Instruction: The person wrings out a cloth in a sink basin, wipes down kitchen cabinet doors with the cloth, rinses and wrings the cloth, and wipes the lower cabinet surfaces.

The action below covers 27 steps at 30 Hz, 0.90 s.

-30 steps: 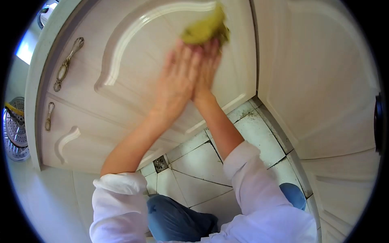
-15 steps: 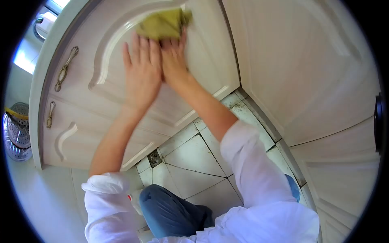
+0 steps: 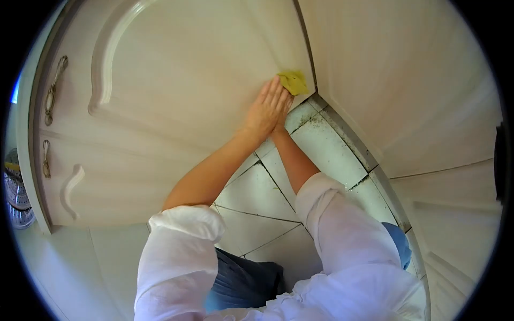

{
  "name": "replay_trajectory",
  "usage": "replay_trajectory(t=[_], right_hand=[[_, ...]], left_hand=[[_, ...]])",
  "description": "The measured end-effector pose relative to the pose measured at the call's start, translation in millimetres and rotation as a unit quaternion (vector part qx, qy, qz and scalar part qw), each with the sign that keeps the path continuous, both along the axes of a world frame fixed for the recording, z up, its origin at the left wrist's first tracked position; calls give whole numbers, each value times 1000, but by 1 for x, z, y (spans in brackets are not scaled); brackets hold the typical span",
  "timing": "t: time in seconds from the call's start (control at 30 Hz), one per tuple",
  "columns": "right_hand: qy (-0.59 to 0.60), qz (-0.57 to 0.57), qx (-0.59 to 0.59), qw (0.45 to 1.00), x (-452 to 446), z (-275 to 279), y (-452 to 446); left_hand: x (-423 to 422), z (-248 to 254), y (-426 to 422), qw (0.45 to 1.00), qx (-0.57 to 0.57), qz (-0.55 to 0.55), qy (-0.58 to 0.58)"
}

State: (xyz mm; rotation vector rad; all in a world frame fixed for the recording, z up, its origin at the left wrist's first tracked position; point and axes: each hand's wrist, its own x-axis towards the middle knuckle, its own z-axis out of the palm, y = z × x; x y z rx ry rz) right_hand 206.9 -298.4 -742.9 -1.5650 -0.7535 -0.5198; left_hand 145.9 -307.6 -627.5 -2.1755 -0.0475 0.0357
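A yellow-green cloth [image 3: 294, 82] lies against the lower right corner of the pale cabinet door [image 3: 182, 69]. My left hand [image 3: 263, 111] is flat with its fingers stretched out, and its fingertips reach the cloth's left edge. Beside it and partly hidden by it, my right hand [image 3: 281, 119] holds the cloth against the door at its fingertips. The two hands touch each other.
Ornate metal handles [image 3: 52, 91] are on the left side of the cabinet. Another cabinet panel [image 3: 396, 85] stands at the right. White floor tiles [image 3: 257, 187] with dark joints lie below, and perforated metal ware [image 3: 17, 190] is at the far left.
Both hands and the cloth first swept left across the upper door panel, then moved right and down to its lower right corner. The view has shifted too.
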Motion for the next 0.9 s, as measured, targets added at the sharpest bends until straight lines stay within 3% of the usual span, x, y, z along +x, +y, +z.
replay_trajectory(t=[0.1,0.23,0.3,0.5,0.53,0.6,0.7,0.73,0.8,0.83,0.9], right_hand=[[63,5,-44,997,-13,-41,-8],[122,6,-107,987,-13,-68,-17],[135,10,-138,981,-12,-67,-23],[167,50,-279,944,-1,-62,-31],[173,65,-275,943,-11,-64,-33],[184,111,-196,957,-50,-55,-39],[190,169,-116,960,-61,-48,-47],[243,207,64,945,-48,-46,-47],[269,170,123,940,-7,-22,-56],[241,100,0,965,15,-7,-65],[229,103,-48,967,24,-15,-58]], left_hand=[[3,-34,0,997,-34,-31,61],[11,-61,1,991,-109,-71,8],[11,-64,-1,985,-142,-82,-49],[-5,-65,2,983,-166,-69,-38],[-18,-69,3,982,-170,-68,-40],[-48,-72,3,957,-280,-27,-69],[-60,-41,-22,974,-225,20,-19],[-54,-38,-26,974,-222,28,-21],[-26,-44,-33,923,-330,-110,-167],[-9,-55,-38,923,-330,-103,-168],[14,-72,-41,858,-433,-61,-269]])
